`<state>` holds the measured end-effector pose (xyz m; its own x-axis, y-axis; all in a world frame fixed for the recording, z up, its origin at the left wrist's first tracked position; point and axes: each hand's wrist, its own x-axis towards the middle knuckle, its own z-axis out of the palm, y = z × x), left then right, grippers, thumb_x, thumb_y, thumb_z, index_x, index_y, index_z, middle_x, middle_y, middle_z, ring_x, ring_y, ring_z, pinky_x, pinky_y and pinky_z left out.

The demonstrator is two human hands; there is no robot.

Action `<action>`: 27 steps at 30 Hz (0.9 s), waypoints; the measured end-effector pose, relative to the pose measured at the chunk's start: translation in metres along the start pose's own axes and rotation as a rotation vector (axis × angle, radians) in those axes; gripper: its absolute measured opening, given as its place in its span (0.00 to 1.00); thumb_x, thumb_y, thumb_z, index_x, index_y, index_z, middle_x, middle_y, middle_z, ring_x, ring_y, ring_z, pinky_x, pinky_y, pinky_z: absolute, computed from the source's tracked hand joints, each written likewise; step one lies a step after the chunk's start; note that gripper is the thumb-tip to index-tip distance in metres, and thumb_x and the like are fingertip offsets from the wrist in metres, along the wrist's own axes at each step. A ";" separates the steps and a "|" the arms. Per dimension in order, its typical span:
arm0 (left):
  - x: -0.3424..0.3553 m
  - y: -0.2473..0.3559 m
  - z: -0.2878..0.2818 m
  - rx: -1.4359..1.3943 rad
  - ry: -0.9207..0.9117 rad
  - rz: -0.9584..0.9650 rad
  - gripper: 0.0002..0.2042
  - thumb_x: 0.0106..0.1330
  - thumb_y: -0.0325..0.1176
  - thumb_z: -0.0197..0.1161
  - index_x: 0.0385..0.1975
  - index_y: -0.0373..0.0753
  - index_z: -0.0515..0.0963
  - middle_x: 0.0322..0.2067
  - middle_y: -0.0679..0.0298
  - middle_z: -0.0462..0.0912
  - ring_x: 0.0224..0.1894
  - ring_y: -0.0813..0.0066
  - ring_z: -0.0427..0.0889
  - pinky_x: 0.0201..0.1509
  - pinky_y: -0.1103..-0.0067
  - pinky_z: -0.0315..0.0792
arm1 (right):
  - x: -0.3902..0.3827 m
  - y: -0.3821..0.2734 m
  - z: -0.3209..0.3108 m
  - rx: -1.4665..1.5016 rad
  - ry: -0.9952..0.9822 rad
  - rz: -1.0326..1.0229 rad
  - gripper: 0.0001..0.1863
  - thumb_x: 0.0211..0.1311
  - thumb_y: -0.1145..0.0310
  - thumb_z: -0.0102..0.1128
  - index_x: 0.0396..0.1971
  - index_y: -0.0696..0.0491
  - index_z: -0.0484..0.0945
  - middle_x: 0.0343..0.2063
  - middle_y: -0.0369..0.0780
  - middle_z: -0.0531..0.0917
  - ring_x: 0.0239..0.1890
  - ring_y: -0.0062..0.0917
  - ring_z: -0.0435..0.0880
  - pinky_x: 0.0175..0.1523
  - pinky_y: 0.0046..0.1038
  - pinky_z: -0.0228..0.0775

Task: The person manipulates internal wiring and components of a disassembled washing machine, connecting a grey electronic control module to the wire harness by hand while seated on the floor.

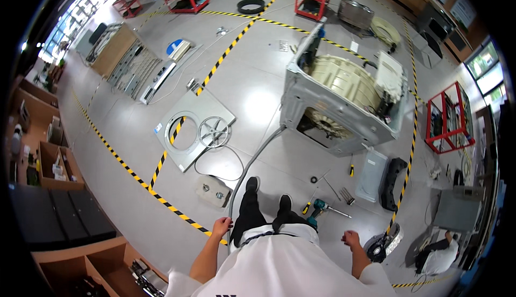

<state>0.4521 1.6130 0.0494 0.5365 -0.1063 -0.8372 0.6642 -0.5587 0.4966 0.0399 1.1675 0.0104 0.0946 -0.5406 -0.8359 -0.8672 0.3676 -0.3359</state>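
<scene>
My left hand (222,226) has curled fingers beside the grey hose (258,152); whether it grips anything is unclear. My right hand (350,238) is loosely closed and empty, near a black, silver part (377,250). At my feet lie a teal drill (318,211), a screwdriver (306,207), a concrete block (207,190) and a black ring (314,179). Ahead stands an opened washing machine cabinet (301,90) with a cream tub (338,78). A metal panel (215,106) with a round hole lies left, a spoked pulley (214,129) on it.
A clear bin (370,173) and black curved part (391,187) lie right. Red carts (449,120) stand around; wooden bins (70,265) line the left. Stacked panels (124,63) lie farther off. Another person (438,259) crouches at lower right. Striped tape (121,160) crosses the floor.
</scene>
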 end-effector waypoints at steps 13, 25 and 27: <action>0.140 0.056 -0.100 -0.068 -0.051 -0.052 0.13 0.63 0.41 0.54 0.31 0.37 0.76 0.25 0.64 0.79 0.26 0.77 0.80 0.27 0.78 0.71 | -0.106 -0.136 0.124 -0.088 -0.112 -0.192 0.19 0.64 0.62 0.53 0.50 0.57 0.72 0.37 0.40 0.81 0.36 0.25 0.83 0.35 0.23 0.72; 0.149 0.095 -0.107 -0.039 -0.128 -0.082 0.11 0.64 0.39 0.53 0.34 0.37 0.76 0.29 0.66 0.80 0.26 0.79 0.79 0.28 0.81 0.70 | -0.126 -0.145 0.158 0.056 -0.013 -0.031 0.19 0.62 0.64 0.53 0.49 0.58 0.73 0.34 0.40 0.82 0.34 0.26 0.85 0.34 0.23 0.73; 0.146 0.084 -0.119 0.014 -0.118 -0.121 0.13 0.65 0.40 0.53 0.38 0.37 0.76 0.32 0.65 0.82 0.29 0.77 0.80 0.32 0.78 0.72 | -0.132 -0.136 0.170 0.062 -0.030 0.040 0.18 0.62 0.63 0.53 0.49 0.58 0.74 0.34 0.40 0.82 0.35 0.26 0.84 0.35 0.24 0.73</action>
<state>0.6483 1.6482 -0.0037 0.3878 -0.1331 -0.9121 0.7125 -0.5845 0.3883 0.2283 1.3173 0.0925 0.0762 -0.5017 -0.8617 -0.8388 0.4350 -0.3274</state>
